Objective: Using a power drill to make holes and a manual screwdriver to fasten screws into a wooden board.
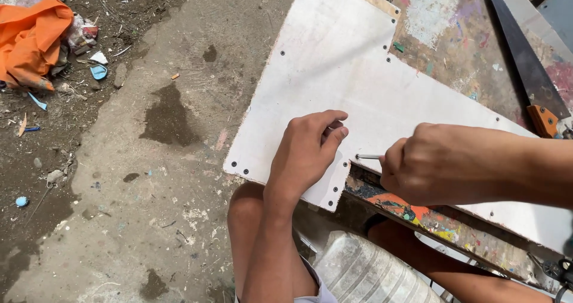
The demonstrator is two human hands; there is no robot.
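Outdoors, on a paint-stained work surface (453, 34) over a dusty concrete floor (149, 177), lies a white board (352, 82). At its near edge, the right hand (444, 162) is clenched on a thin metal tool (368, 157) whose tip meets the board's notch. The left hand (307, 151) presses the board flat, fingers curled, grasping nothing. Likely risk: the tool slips toward the left fingers. No packages or labels show; an orange cloth (33, 37) lies on the floor.

Sunlit concrete floor (149, 177) with damp stains, littered dirt, orange cloth (30, 40), paint-splattered workbench (459, 46).
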